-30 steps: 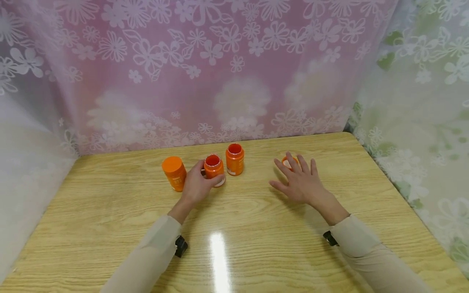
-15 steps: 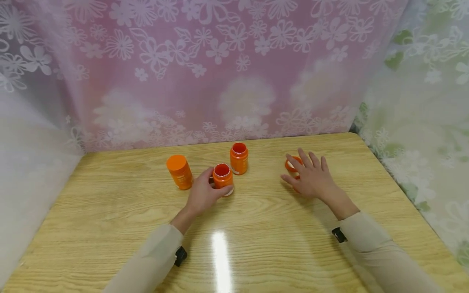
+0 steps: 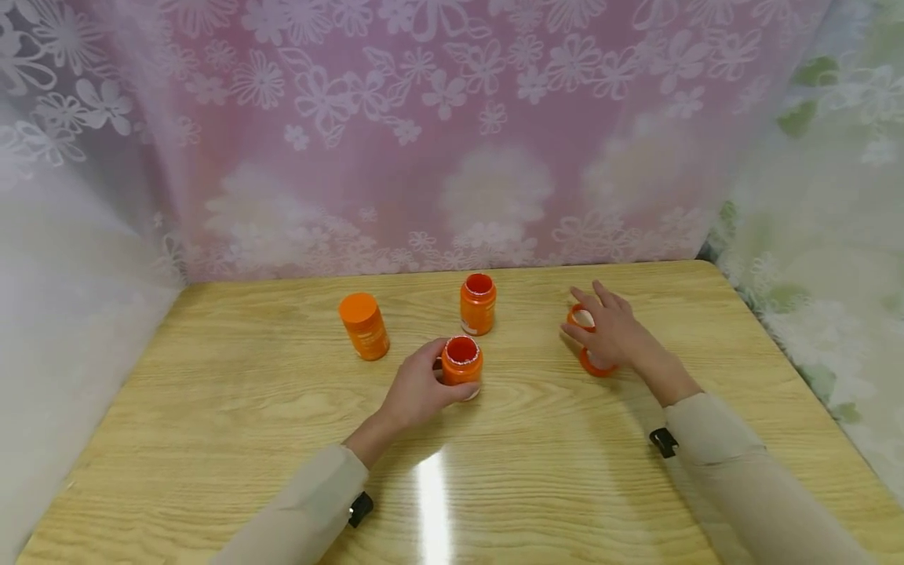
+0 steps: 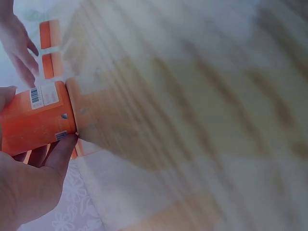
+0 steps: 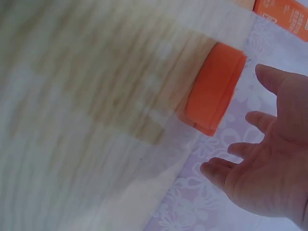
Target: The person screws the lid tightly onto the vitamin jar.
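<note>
My left hand (image 3: 418,390) grips an orange jar (image 3: 464,375) round its side. This jar is upright and lidless, its mouth facing up, and a white label shows on the jar (image 4: 38,115) in the left wrist view. My right hand (image 3: 623,336) is over two orange lids on the right, its fingers spread and holding nothing. The farther lid (image 3: 582,317) is partly covered by the fingers; the nearer lid (image 3: 597,366) lies by the palm. In the right wrist view an orange lid (image 5: 215,89) stands apart from the right hand's fingertips.
A second lidless orange jar (image 3: 478,306) stands behind the held one. To the left is an orange jar with its lid on (image 3: 364,328). All are on a wooden table (image 3: 212,439), with a flowered pink curtain (image 3: 395,157) along its back edge.
My left hand has brought its jar toward me and to the right, away from the other jars. My right hand has shifted slightly right, and the nearer lid has come into sight.
</note>
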The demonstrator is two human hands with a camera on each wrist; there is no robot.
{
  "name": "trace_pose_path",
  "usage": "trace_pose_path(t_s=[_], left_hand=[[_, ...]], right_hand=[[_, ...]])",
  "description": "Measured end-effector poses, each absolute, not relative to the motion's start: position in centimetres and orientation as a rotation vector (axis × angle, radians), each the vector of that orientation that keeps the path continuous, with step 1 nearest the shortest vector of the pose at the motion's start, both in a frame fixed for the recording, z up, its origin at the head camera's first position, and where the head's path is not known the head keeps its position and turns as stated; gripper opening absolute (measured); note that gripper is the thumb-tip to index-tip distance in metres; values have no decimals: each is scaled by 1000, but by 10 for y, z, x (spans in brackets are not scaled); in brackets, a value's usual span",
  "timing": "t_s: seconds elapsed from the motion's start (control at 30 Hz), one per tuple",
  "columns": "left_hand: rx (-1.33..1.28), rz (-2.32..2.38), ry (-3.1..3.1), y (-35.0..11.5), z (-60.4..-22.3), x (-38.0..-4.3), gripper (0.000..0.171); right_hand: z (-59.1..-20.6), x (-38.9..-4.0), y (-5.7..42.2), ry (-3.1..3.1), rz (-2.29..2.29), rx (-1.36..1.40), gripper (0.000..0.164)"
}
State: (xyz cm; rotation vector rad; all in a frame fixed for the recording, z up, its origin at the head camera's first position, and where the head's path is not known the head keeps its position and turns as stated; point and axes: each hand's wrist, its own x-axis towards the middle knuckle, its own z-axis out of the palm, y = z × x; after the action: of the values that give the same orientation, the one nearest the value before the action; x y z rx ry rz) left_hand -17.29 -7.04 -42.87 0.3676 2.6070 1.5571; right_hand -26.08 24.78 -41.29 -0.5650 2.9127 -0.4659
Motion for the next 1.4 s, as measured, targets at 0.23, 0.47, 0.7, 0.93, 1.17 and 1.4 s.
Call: trace_pose_path(t_s=[0.23,0.47,0.7,0.93,1.17,1.4], left_hand=[[394,1529,2577,-65,-426,-169,60],[410,1533,2556,-63,-428,-165,60],[409,1514,2568,-63,-430,-164,61],[412,1493,2577,-64,-428,-164,60],[419,1478,2584,-63,-428,-164,60],[457,1482,2595,-64,-430,-166,60]], right_hand=[[-411,-268,253,2903,-544,-497,70],[-409,-265,251,2895,-614,-433,66],[-409,-266,249,2886,-619,-403,57],[-408,-270,248,2867,-645,-413,51],[-406,-272,250,2873,-653,-373,49],[-398,-268,252,2903,-736,-335,54]])
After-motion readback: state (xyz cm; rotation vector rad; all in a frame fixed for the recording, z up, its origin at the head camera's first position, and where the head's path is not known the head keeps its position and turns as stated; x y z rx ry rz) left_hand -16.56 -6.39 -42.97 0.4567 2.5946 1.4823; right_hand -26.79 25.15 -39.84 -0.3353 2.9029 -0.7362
